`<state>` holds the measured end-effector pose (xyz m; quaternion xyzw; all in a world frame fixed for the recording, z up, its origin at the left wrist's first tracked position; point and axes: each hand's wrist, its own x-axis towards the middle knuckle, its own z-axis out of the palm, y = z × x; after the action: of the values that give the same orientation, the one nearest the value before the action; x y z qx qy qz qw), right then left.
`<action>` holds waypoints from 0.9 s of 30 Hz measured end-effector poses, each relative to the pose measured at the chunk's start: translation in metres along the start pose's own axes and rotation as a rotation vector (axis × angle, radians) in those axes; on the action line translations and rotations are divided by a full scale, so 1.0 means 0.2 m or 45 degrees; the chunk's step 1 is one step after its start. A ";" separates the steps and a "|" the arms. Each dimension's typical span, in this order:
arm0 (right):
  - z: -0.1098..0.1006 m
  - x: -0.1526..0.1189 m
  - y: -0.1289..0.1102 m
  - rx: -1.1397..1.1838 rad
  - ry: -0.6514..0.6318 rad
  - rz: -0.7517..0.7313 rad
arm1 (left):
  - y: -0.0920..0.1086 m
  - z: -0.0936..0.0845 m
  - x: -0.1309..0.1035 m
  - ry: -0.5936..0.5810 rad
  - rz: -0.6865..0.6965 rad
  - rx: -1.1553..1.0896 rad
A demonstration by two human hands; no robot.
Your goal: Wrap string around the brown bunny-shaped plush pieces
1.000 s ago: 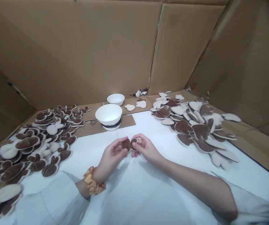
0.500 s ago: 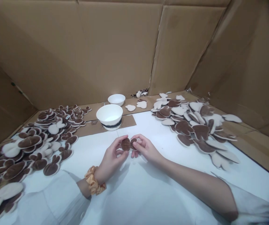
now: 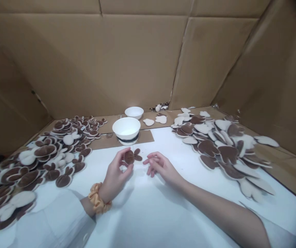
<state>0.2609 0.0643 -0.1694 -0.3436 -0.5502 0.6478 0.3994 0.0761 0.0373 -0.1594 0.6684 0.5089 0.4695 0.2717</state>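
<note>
Between the thumb and fingers of my left hand [image 3: 117, 174] is a small brown plush rabbit-head piece [image 3: 129, 157], its two ears pointing right toward my other hand. My right hand [image 3: 165, 169] hovers just to the right, apart from the piece, with its fingers loosely curled and nothing visible in them. To the left spreads a heap of similar brown rabbit-head pieces [image 3: 64, 179] with pale edges, some turned pale side up. On the right lies a pile of flatter brown and off-white pieces [image 3: 208, 147].
A white bowl [image 3: 126, 128] with a dark band round its base stands on cardboard beyond my hands, and a second white bowl [image 3: 134, 112] sits behind it. Two off-white pieces lie nearby. Tall cardboard walls [image 3: 137, 62] enclose the white tabletop [image 3: 143, 210].
My right hand has let go of the rabbit-head's ears and drawn off to the right. My left hand still holds the piece, whose ears now show. The view has shifted slightly.
</note>
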 end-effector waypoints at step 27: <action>-0.02 -0.01 0.08 -0.267 -0.010 0.114 | -0.21 -0.89 -0.17 0.747 -0.321 1.203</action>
<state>0.2637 0.0630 -0.1864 -0.4052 -0.6005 0.6054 0.3298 -0.1046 -0.0009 -0.1333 0.4930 0.7936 0.3208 -0.1554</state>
